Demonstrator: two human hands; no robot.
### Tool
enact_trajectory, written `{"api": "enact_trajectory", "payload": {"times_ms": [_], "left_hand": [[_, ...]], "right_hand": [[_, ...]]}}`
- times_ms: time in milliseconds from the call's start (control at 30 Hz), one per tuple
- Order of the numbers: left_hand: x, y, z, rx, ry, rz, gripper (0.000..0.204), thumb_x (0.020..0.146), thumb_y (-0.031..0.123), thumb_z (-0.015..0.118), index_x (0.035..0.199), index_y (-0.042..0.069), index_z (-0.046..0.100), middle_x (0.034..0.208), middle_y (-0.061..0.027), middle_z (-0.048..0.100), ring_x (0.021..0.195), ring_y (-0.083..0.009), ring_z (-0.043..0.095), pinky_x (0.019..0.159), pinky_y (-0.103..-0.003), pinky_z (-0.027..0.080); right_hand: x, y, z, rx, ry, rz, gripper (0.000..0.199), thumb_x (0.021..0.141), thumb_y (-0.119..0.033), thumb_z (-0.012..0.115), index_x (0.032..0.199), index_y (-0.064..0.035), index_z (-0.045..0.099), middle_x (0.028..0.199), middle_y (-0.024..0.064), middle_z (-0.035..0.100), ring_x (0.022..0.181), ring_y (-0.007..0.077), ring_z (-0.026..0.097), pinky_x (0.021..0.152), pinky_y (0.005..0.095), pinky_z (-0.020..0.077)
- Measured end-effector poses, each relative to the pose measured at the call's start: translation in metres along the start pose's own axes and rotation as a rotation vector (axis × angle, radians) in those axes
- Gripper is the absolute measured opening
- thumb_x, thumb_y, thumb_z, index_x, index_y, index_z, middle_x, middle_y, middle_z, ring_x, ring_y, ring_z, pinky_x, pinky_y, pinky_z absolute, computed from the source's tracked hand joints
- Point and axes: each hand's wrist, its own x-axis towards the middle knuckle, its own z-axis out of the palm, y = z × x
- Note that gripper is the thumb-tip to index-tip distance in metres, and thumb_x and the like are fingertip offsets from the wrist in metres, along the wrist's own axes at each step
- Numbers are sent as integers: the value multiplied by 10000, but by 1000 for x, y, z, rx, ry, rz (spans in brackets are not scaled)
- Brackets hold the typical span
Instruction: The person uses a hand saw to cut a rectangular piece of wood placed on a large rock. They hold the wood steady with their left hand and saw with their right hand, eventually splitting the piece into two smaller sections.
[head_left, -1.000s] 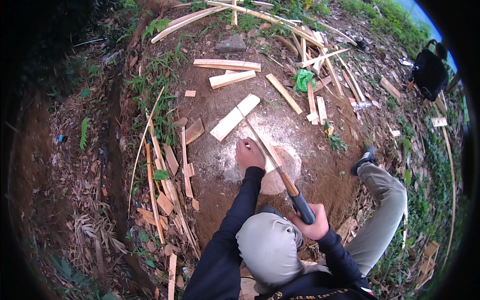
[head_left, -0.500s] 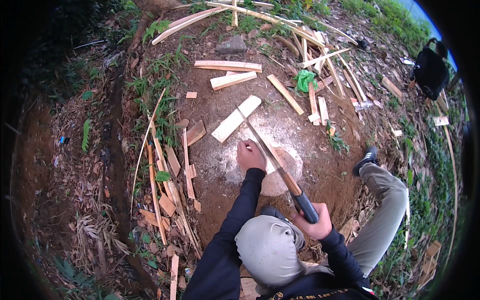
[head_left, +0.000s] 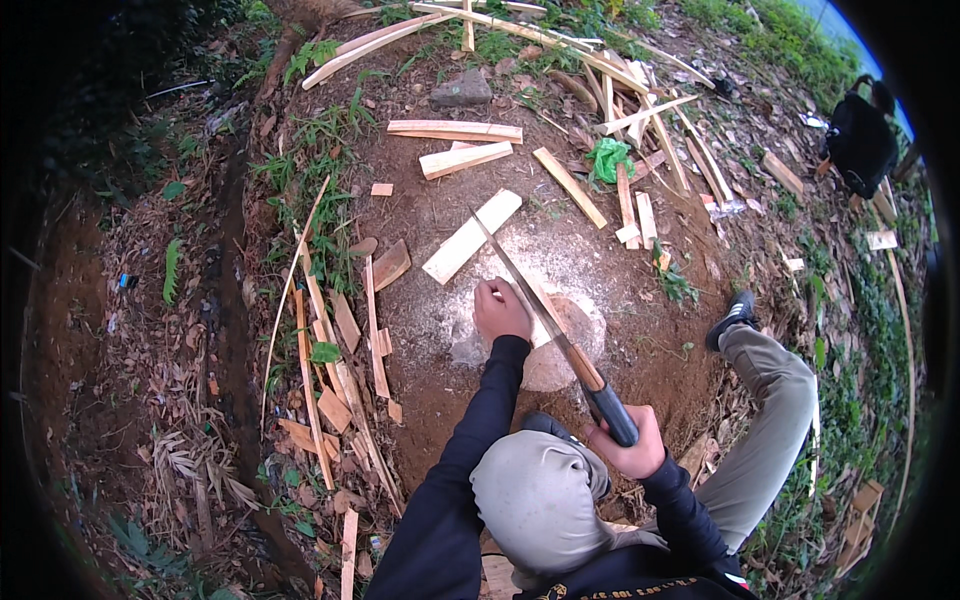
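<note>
My right hand [head_left: 634,444] is closed round the dark handle of a handsaw [head_left: 512,262], whose long narrow blade slants up and to the left. Just left of the blade, my left hand [head_left: 502,310] is curled and pressed low against a pale piece of wood [head_left: 541,334]. Its fingertips are partly hidden, and the blade covers part of that wood. Beneath them is a round stump [head_left: 580,325] with pale sawdust around it. Beyond my left hand, a flat pale board [head_left: 474,238] lies on the ground, the saw's tip crossing over its edge.
Cut boards [head_left: 466,159] and a stone [head_left: 462,89] lie ahead. A green plastic bag [head_left: 609,160] is among sticks at the far right. Long strips and offcuts [head_left: 334,408] line the left side, beside a ditch [head_left: 232,300]. My shoe [head_left: 737,318] rests at the right; a black backpack [head_left: 862,135] stands farther off.
</note>
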Motion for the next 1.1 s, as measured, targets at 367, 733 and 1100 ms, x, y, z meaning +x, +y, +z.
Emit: {"api": "enact_trajectory", "payload": {"times_ms": [367,733,1100], "left_hand": [[0,0,1,-25,19,13,248,966,244,515,821,44,538,784,-118,589,686,-309,580,657,-461,424],[-2,-3,2,-22,9,23,251,973,246,507,828,46,553,791,-119,596,733,-307,588,686,-447,437],[-17,10,-13,0,-5,223,233,986,217,477,1079,17,552,1082,-183,550,1048,-366,529,908,-470,392]], "right_hand": [[1,-1,0,-5,-5,-4,305,775,-107,758,612,-15,518,505,19,432,503,54,386,458,297,346],[-1,4,-1,-6,-4,-23,317,778,-143,760,606,-7,531,507,13,428,504,56,393,456,302,350],[-6,5,7,-99,51,-129,260,740,-157,729,619,14,575,522,162,516,438,233,547,497,359,450]]}}
